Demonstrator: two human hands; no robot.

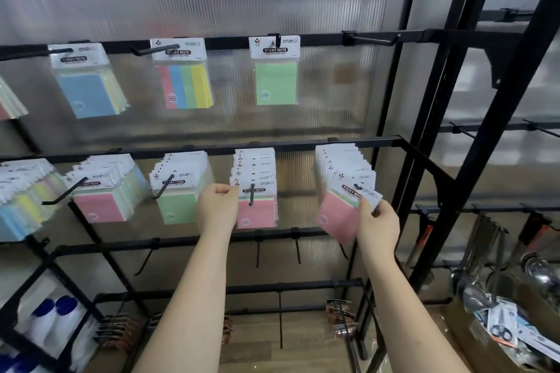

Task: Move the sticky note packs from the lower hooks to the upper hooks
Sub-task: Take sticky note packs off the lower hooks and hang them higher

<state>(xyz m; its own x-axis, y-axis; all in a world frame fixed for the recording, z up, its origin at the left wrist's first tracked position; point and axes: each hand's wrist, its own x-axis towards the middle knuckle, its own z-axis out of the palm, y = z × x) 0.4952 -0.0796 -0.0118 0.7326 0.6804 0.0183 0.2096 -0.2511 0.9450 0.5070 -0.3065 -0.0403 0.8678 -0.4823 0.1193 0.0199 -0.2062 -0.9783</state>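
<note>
1. The right hand [377,225] pinches the front pink pack [341,215] at the header card's right edge. The pack is tilted, its long axis running from upper right down to lower left, and its hole seems to sit at or just off the tip of the rightmost lower hook [357,186]; I cannot tell which.
2. The left hand [216,209] is curled, its fingertips pinching the left edge of the header of the front pack [256,206] on the next lower hook [251,194], which still runs through that pack.
3. The move turns on one relation: the bare upper hook [374,39] lies almost straight above the right hand and pokes toward the viewer. The right hand is much the nearer, so, as I judge it, the pink pack goes up and then back onto it.
4. Lower rail [303,146]: five full stacks of packs.
5. Upper rail [227,43]: three hooks with packs fully in view, blue [91,94], striped [186,83] and green [275,82], a cut-off bundle at the far left, and one hook bare.
</note>
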